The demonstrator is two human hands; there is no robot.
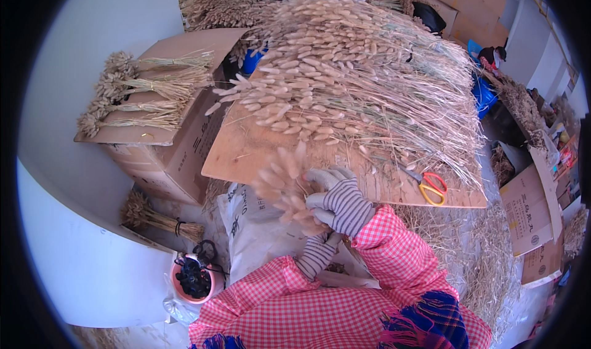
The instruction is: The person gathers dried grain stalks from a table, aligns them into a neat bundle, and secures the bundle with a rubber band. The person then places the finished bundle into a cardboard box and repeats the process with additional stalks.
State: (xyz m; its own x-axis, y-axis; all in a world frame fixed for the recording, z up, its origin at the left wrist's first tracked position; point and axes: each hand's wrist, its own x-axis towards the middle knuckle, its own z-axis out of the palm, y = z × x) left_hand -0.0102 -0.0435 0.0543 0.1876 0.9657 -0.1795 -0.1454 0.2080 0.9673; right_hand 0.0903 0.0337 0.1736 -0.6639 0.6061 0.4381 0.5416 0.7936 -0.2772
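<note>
Two gloved hands bunching dried grass.
The right hand (338, 202) and left hand (315, 255) are clasping a fluffy grass bunch (284, 186) beside the plywood board (246, 149).

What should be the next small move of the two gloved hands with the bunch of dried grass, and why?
Probably pull another few stems from the big heap on the board into the bunch. The right hand and left hand grip a thin bunch, while the tied bundles look thicker.

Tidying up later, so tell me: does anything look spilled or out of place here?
Yes. Loose straw lies scattered below the board's right edge, and the scissors sit near that edge among stray stems. The bundles on the box look neat.
</note>
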